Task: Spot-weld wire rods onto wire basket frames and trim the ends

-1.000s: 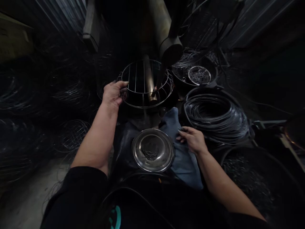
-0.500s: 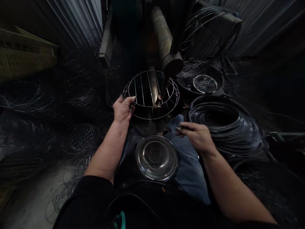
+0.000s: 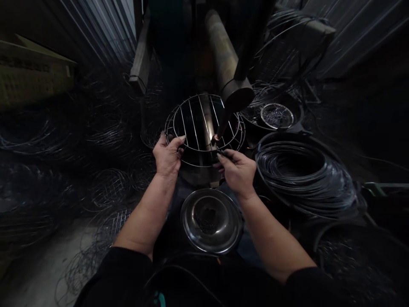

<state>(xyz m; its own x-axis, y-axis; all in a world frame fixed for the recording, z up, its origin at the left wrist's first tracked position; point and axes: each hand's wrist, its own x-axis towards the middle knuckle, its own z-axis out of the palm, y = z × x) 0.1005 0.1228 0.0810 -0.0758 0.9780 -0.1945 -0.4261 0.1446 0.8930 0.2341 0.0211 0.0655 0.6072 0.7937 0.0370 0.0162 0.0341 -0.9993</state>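
A round wire rack (image 3: 194, 121) with parallel bars and a double ring is tilted under the machine's electrode arm (image 3: 225, 121). My left hand (image 3: 168, 155) is closed on the rack's left rim, thumb on top. Beside the rack's near rim, below the electrode tip, my right hand (image 3: 238, 170) is pinched shut. Whatever its fingertips hold is too small and dark to make out. A lower metal bar (image 3: 208, 121) passes beneath the rack. On my lap sits a shiny metal dish (image 3: 223, 241) with short, thin wire pieces (image 3: 206, 221) in it.
To the right lies a big coil of wire (image 3: 332, 183) in a dark tub. Behind it is a pan holding a small bowl (image 3: 276, 116) of metal bits. Wire racks (image 3: 110, 187) pile up on the left. A thick cylinder (image 3: 223, 47) juts out above the work.
My right hand has moved left and forward from beside the dish to the rack's near rim. The rack has turned slightly, with its bars now slanting more. My left hand still grips it.
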